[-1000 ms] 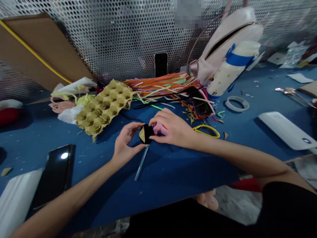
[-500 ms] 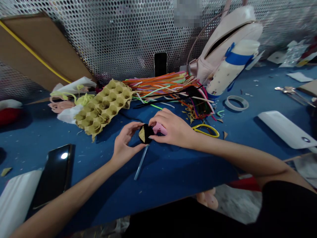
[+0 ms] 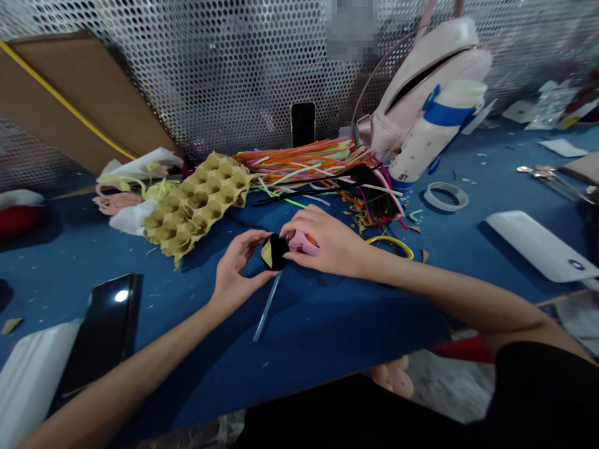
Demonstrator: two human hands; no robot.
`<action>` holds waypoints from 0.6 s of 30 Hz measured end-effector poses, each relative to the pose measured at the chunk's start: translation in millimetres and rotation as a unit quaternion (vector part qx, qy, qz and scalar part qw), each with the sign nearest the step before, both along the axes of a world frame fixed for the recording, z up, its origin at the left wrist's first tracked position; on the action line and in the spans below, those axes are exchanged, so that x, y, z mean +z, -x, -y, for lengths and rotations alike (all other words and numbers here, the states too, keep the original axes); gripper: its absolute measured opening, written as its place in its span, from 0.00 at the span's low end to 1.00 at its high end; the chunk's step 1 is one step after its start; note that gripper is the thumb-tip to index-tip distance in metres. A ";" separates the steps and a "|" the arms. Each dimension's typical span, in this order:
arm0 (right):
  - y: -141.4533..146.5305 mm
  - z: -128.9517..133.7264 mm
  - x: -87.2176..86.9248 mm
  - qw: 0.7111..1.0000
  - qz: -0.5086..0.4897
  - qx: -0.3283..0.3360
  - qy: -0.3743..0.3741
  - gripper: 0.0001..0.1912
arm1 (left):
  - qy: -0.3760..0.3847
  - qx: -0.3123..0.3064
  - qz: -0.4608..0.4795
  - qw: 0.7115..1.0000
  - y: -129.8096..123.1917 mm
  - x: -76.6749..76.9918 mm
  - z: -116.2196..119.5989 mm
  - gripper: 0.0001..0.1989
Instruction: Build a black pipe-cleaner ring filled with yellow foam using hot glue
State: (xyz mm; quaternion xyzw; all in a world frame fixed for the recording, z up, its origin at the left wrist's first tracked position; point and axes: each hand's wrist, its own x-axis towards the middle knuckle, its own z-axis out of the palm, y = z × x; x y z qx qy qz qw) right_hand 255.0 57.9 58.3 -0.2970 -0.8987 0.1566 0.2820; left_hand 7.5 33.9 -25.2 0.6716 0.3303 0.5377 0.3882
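Between my hands is a small round black fuzzy piece (image 3: 279, 252) with tan cardboard showing on its left face. My left hand (image 3: 238, 262) grips its left edge, thumb below and fingers above. On the other side, the fingertips of my right hand (image 3: 322, 240) pinch its right edge. A pink piece (image 3: 302, 243) shows under my right fingers, partly hidden; I cannot make out its kind. A translucent glue stick (image 3: 266, 308) lies on the table just below the black piece. Behind my hands lies a torn egg carton (image 3: 199, 199).
Colourful pipe cleaners (image 3: 304, 161) are heaped at the back. A phone (image 3: 100, 330) lies at left. To the right are a yellow loop handle (image 3: 397, 244), a roll of tape (image 3: 446, 196), a bottle (image 3: 435, 134) and a white device (image 3: 538, 243). The blue table's (image 3: 318, 349) front edge is close.
My right hand has shifted slightly and a bit more of the pink piece, with an orange-red spot, shows. Both hands still hold the black piece. The view has tilted slightly.
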 end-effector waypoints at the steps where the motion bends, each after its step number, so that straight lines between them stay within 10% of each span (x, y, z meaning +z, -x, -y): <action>1: 0.4 0.1 -0.6 1.000 -0.003 -0.002 0.002 0.13 | -0.003 -0.002 0.000 1.000 0.1 -0.3 -0.1 0.39; 18: 1.9 -0.7 -9.0 0.999 -0.018 -0.013 -0.034 0.14 | -0.011 -0.032 -0.005 0.999 0.4 3.8 1.6 0.36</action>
